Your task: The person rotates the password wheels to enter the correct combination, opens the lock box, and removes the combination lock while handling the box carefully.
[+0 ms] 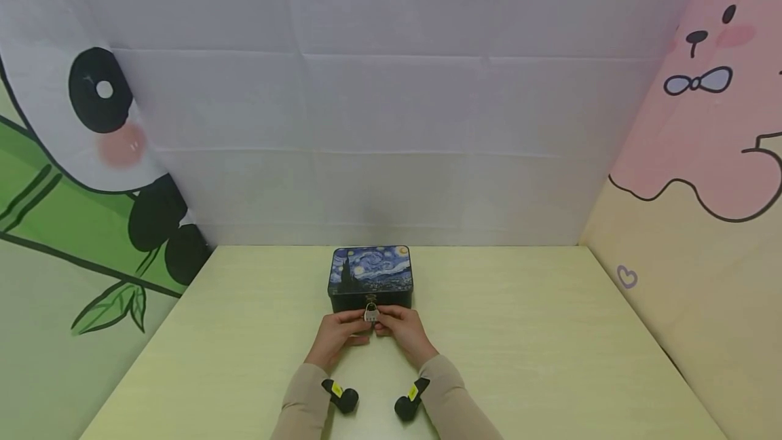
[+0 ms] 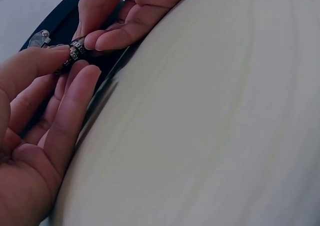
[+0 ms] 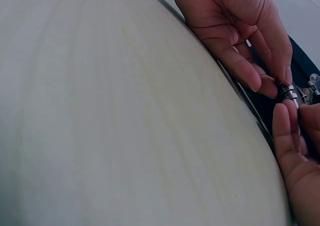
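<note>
A small silver combination padlock hangs at the front clasp of a dark tin box with a swirling blue night-sky picture on its lid. My left hand pinches the padlock from the left, thumb at its body. From the other side my right hand grips it between thumb and fingers. In the left wrist view, the black number dials show between the fingertips of both hands. The metal clasp appears beside the lock in the right wrist view. The lid is down.
A pale yellow wood-grain table lies under the box and forearms. Behind stands a creased white sheet. Cartoon-painted panels flank it, with a panda on the left and a pink animal on the right.
</note>
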A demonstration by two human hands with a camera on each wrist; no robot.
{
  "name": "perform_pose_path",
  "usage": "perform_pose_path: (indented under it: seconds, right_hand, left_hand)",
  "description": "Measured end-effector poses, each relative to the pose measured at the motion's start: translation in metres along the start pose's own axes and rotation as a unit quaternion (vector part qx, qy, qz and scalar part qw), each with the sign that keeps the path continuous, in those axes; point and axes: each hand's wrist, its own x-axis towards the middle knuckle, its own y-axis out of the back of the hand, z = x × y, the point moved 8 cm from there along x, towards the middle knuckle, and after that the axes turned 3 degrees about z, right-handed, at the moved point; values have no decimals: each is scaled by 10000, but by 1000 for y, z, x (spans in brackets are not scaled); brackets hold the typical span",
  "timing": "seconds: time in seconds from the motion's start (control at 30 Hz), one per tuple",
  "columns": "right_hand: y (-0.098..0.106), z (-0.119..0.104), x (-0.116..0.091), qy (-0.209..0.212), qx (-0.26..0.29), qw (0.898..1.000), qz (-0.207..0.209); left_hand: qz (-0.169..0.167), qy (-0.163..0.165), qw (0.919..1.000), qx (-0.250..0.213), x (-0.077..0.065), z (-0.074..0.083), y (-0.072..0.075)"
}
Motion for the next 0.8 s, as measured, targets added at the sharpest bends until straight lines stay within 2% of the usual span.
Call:
perform_pose_path:
  seconds: [0.8]
  right_hand:
    - [1,3,1,20,93,10000,17]
  left_hand:
    - [63,39,10000,-57,-1,2,-1]
